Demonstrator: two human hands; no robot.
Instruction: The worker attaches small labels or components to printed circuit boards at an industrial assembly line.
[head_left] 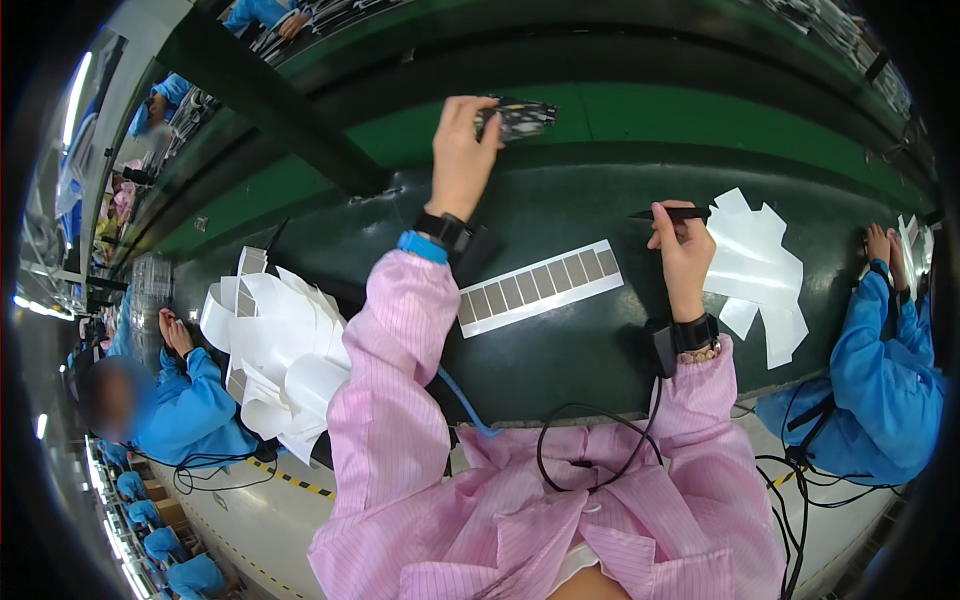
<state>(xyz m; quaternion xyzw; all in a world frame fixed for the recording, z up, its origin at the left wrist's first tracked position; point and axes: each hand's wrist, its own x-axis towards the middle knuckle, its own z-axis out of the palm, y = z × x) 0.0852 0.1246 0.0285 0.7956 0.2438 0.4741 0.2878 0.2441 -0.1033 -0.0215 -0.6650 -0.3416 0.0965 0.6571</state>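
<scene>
The person's left hand point(466, 160) reaches past the far edge of the smooth, dark green worktop point(560, 370), its thumb and fingers pinching the near end of a flat, dark part with pale patches point(525, 120). That part is over the bright green, flat strip point(650, 115) beyond the worktop (it is blurred, so whether it rests there or is lifted cannot be told). The right hand point(683, 250) pinches a slim, black, pen-shaped tool point(684, 213) above the worktop, pointed end to the left. Between the forearms lies a long, white backing sheet with a row of grey-brown rectangles point(541, 285), apart from both hands.

The step in hand appears to be picking up or setting down the dark part; which of the two stays unclear. If it is a pick-up, the next move calls for a firm pinch and a clear lift over the worktop's edge; if a set-down, for laying the part flat before the fingers part. Either way, the tool's tip needs holding clear of the backing sheet.
</scene>
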